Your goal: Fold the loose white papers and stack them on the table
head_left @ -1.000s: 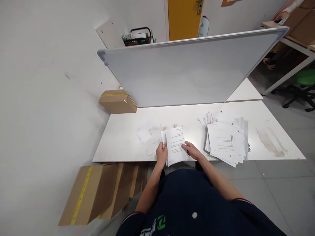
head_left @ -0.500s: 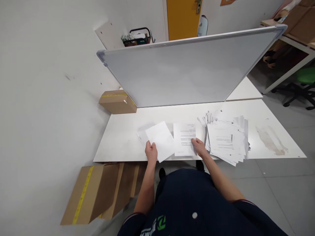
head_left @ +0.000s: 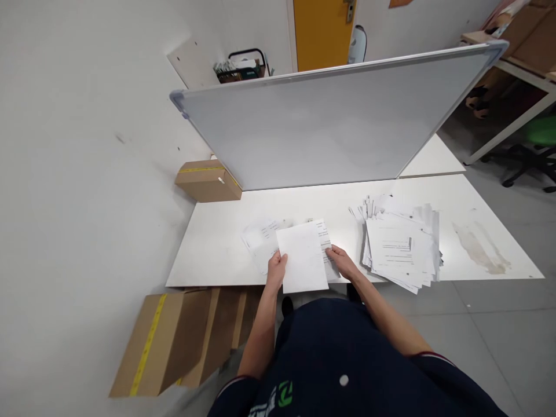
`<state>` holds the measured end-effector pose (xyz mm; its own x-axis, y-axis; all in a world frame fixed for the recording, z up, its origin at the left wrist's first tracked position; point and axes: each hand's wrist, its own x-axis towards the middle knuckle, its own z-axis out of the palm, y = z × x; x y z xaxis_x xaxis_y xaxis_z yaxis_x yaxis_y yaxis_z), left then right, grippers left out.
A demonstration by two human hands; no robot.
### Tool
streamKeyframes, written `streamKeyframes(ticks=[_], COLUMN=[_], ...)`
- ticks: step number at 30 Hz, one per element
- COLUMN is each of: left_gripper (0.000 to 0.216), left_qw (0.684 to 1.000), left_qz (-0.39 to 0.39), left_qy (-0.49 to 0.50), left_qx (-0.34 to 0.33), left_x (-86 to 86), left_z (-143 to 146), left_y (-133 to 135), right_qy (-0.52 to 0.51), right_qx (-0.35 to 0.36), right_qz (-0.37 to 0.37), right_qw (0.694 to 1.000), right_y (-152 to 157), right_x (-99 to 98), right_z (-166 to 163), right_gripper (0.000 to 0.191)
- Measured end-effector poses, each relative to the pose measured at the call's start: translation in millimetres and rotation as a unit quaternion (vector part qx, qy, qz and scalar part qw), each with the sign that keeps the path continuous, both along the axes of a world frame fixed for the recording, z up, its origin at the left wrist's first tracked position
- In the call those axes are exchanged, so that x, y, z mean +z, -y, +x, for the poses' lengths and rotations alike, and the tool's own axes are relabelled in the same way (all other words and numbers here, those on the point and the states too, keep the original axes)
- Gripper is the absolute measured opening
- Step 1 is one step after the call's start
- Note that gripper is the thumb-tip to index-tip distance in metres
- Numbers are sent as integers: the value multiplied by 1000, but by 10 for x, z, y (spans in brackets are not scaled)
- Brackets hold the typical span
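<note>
White paper is in both our hands, held in front of us over the near edge of the table. Our left hand [head_left: 277,270] holds a plain white sheet of paper [head_left: 303,256] by its left side. The thumb lies on top and pinches it; the other fingers are mostly hidden below, so we cannot tell how they sit. Our right hand [head_left: 342,262] pinches the right side of a white paper sheet with black print [head_left: 324,233]. The plain sheet covers most of this printed one, and both tip a little.

Just left of the sheets, some loose white printed papers [head_left: 259,242] lie flat. To the right, near our right hand, sits a big messy stack of white papers [head_left: 395,246], with edges poking out all around. All these rest on a long white table [head_left: 208,249], and a brown smudge [head_left: 484,252] marks its right end.

At the back of the table stands a wide whiteboard with a silver frame [head_left: 330,127]. By its left corner is a brown cardboard box with yellow tape [head_left: 206,184]. More brown cardboard boxes [head_left: 150,341] are down at our left. Past the board we see a dark yellow door [head_left: 321,35], and far right, a green chair [head_left: 541,133] on the grey floor [head_left: 508,341].
</note>
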<state>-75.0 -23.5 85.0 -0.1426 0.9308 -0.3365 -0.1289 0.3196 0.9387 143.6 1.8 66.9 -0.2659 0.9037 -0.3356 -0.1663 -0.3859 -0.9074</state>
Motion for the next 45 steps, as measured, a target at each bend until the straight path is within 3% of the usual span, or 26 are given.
streamKeyframes(ticks=[3,9,14,18,24,31,41,45], left_gripper=[38,36,28,24,26,22,22,22], left_qw=[999,998,997,991,981,983,979,986], left_qz=[-11,-6,44,101,158,138,138,102], left_qy=[-42,25,-2,-70,-96,-110,-143,-111], left_qx=[27,63,63,54,65,51,47,71], left_x=[-109,-213,-137,-8,-39,-142,-113,-189], left_z=[46,157,223,259,335,382,423,377], left_y=[-22,-74,-89,-83,-75,-92,-144,-181], right_qy=[-22,59,109,144,149,129,160,242], right_qx=[1,-21,7,-20,-35,-61,-42,11], right_qz=[-29,-9,82,126,158,101,113,159], right_qw=[999,998,991,981,975,985,980,957], right_y=[32,53,11,-53,-71,-71,-95,-125], right_x=[-2,-29,41,74,-109,-357,-404,-263], right_z=[-73,-91,-44,-19,-27,-44,-49,8], right_gripper=[36,38,34,27,27,26,27,24])
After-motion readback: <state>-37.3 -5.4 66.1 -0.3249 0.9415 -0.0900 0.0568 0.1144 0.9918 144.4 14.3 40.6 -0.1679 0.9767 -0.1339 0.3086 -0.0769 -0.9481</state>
